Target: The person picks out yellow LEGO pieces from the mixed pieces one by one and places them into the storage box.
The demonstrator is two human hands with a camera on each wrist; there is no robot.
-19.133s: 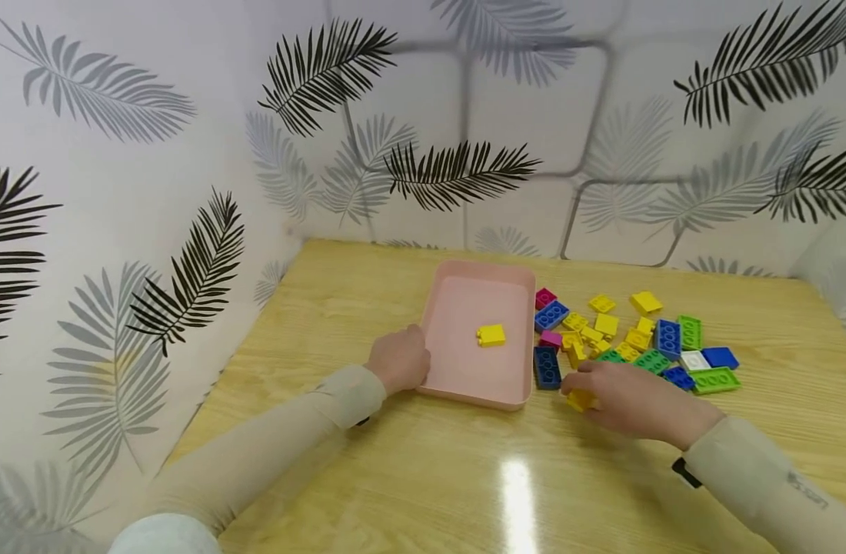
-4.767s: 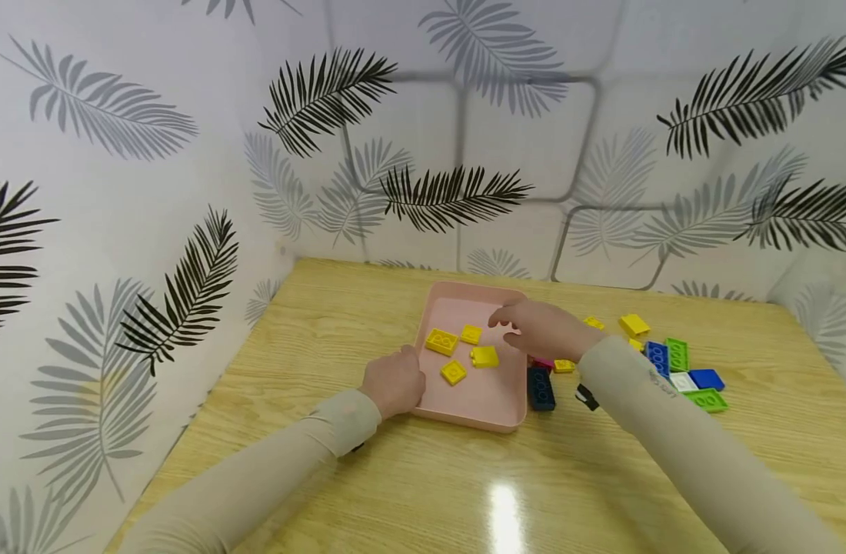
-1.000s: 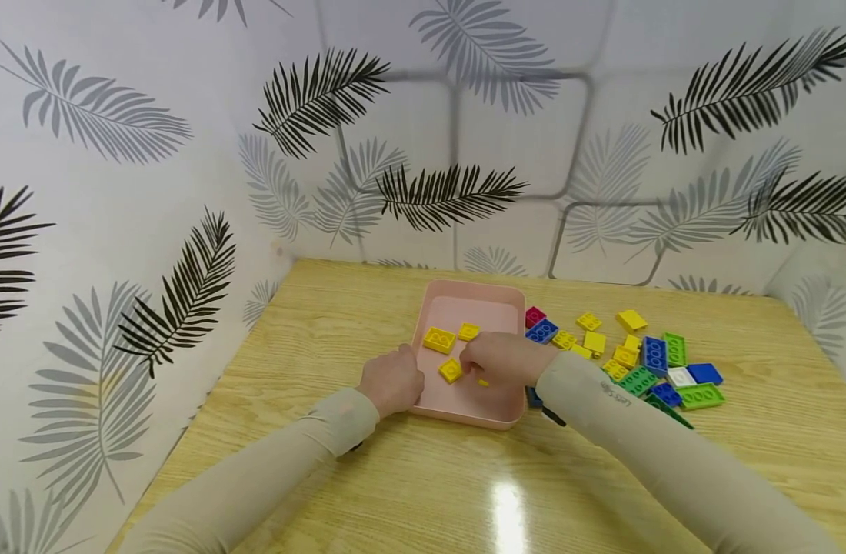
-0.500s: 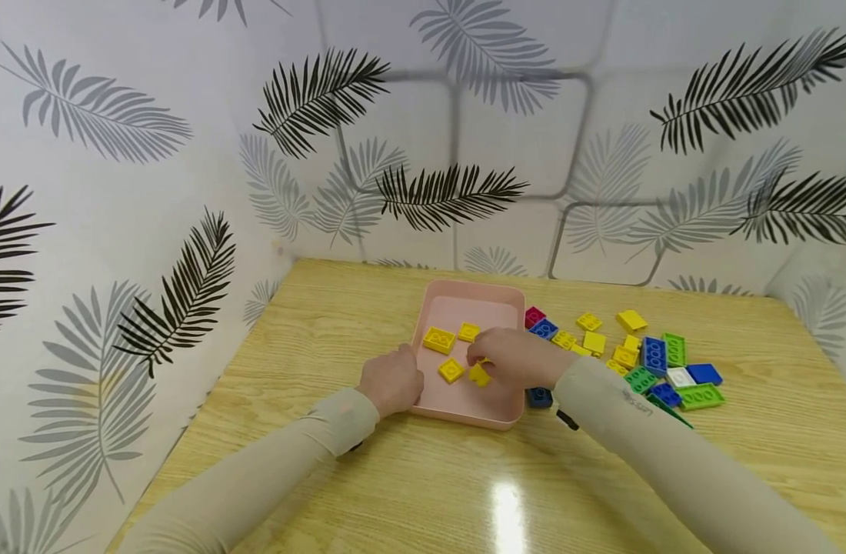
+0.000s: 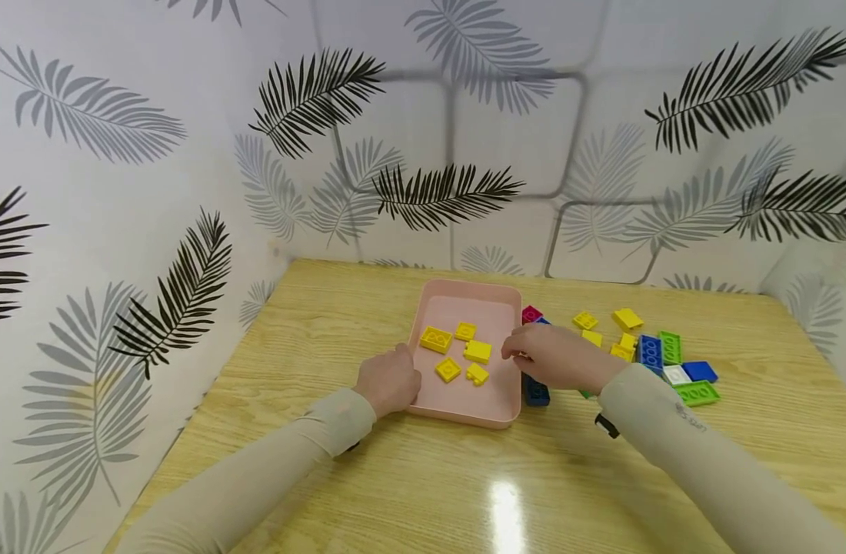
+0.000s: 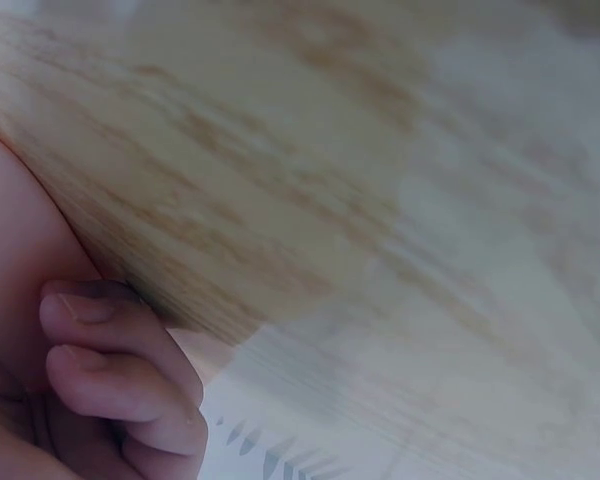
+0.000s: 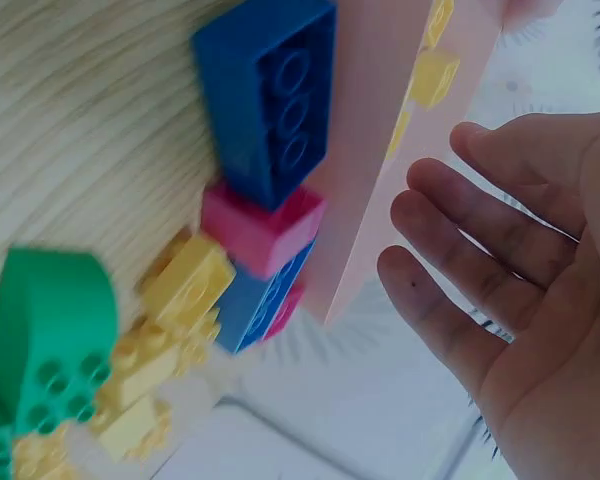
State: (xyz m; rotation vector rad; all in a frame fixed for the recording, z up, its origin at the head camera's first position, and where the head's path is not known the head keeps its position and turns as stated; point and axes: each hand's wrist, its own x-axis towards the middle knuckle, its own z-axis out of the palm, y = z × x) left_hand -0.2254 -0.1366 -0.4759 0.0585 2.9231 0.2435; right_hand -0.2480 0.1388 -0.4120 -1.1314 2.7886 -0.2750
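Observation:
My left hand [image 5: 388,380] grips the left wall of a pink tray [image 5: 457,419]; in the left wrist view its fingers [image 6: 130,390] curl at the tray's edge. My right hand [image 5: 557,355] hovers over the tray's right rim with nothing in it. The right wrist view shows its fingers [image 7: 470,235] apart and relaxed. Several yellow toy bricks lie spread inside the tray, among them a studded block [image 5: 477,352], a small brick [image 5: 477,375] near the front and a larger one [image 5: 436,339] at the left.
Right of the tray spreads a pile of loose bricks, partly hidden by my right arm: a dark blue brick [image 5: 537,391] by the tray wall, a pink brick [image 7: 265,225], a green curved brick [image 7: 55,335], a lime brick [image 5: 697,393], several yellow ones. A patterned wall [image 5: 395,246] rises behind the table.
The right hand has let go of the small yellow brick in the tray and moved right to the rim. Since the oldest frame, several yellow bricks have joined the first. The left hand stays put.

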